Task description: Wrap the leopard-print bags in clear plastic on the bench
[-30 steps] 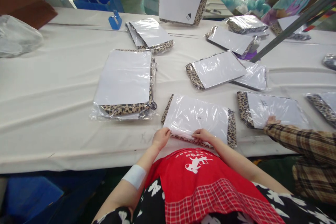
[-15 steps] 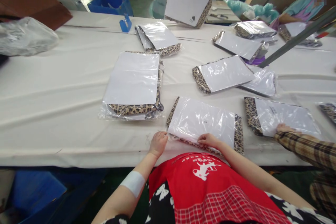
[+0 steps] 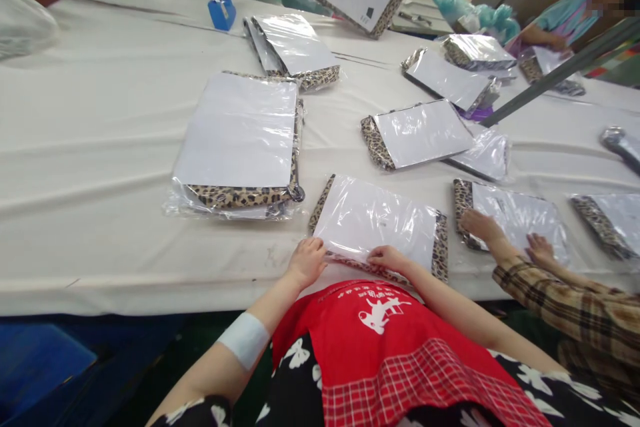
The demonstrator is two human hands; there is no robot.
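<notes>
A clear plastic bag (image 3: 380,223) with a leopard-print garment and a white sheet inside lies flat at the table's near edge. My left hand (image 3: 307,260) rests with curled fingers on the bag's near left corner. My right hand (image 3: 389,257) pinches the bag's near edge a little to the right. Both hands press on the bag's open flap. A stack of similar packed bags (image 3: 239,140) lies to the left of it.
The long table has a white cloth (image 3: 90,147) with several more packed bags (image 3: 417,133) spread over it. A co-worker in a plaid sleeve (image 3: 560,303) has both hands on a bag (image 3: 515,220) at the right. Other people work at the far side; a blue tape dispenser (image 3: 221,12) stands there.
My hands stay on the bag's near edge with little movement. The co-worker at the right has brought a second hand onto their bag. The view has shifted slightly.
</notes>
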